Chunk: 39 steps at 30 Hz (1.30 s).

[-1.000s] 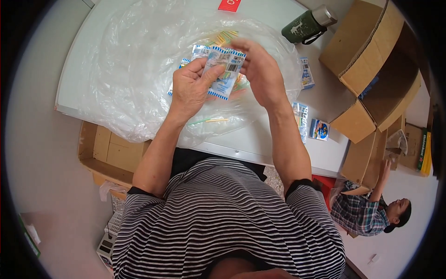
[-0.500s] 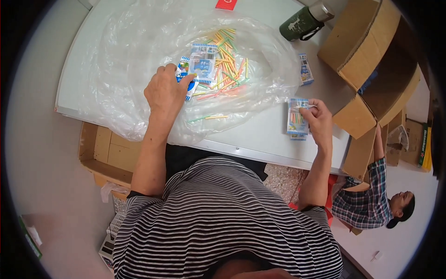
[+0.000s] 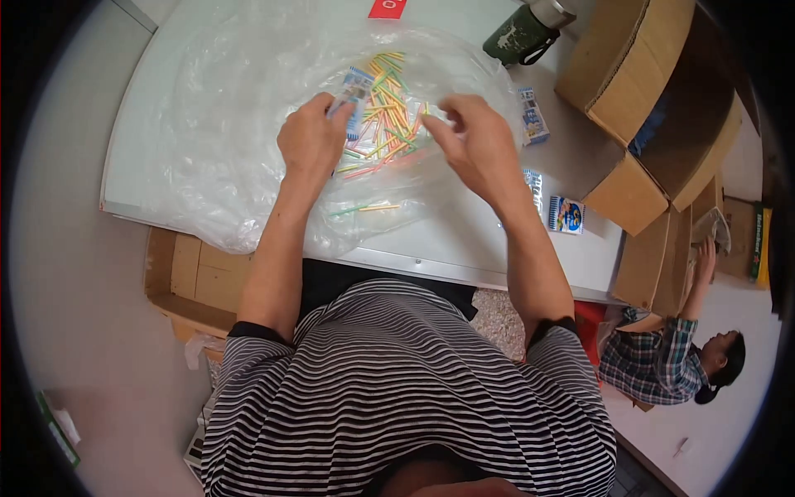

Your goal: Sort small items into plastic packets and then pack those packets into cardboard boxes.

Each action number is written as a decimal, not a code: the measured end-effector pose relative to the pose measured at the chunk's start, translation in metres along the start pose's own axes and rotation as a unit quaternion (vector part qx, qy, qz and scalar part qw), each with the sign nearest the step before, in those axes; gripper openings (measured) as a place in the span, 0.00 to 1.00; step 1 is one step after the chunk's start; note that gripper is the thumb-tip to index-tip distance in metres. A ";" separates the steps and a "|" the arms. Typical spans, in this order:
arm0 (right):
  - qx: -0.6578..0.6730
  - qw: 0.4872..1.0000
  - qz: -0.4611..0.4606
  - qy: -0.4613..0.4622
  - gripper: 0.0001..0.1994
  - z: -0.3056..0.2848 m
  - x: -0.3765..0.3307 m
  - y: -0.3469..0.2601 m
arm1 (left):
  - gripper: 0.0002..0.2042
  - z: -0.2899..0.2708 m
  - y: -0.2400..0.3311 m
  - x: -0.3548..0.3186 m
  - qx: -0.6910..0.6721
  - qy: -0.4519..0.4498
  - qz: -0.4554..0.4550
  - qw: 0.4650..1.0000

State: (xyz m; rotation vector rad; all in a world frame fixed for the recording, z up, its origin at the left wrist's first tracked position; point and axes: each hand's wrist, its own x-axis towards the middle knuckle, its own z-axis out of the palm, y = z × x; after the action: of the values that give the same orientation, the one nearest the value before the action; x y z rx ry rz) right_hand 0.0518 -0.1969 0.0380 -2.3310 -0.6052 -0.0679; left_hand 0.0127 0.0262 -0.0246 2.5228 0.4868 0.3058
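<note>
Left hand (image 3: 310, 141) grips a small blue packet (image 3: 354, 98) over the coloured sticks (image 3: 387, 116) on clear plastic sheeting (image 3: 215, 149); right hand (image 3: 476, 145) hovers open, empty. Green flask (image 3: 522, 31), cardboard boxes (image 3: 662, 108) crowd the worktop (image 3: 464, 244).

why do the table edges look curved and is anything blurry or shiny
Head view: the fisheye lens bends the table edge and darkens the corners; the right hand looks slightly motion-blurred, and the crinkled plastic sheet catches soft white glare.
</note>
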 end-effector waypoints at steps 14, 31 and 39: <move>-0.269 0.935 0.078 -0.216 0.33 0.081 0.059 -0.001 | 0.18 -0.024 -0.017 -0.010 -0.421 0.067 -0.080 0.901; -0.251 0.934 0.092 -0.237 0.22 0.086 0.060 -0.004 | 0.17 -0.015 -0.026 -0.009 -0.464 0.059 -0.076 0.881; -0.157 0.939 -0.034 -0.303 0.18 0.069 0.073 0.047 | 0.16 -0.034 -0.024 -0.010 -0.515 0.083 -0.101 0.847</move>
State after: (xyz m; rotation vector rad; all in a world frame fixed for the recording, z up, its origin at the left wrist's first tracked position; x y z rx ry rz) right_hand 0.1294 -0.1518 -0.0268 -2.6399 -1.0370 0.5838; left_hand -0.0135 0.0569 -0.0107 1.3872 0.4714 0.5313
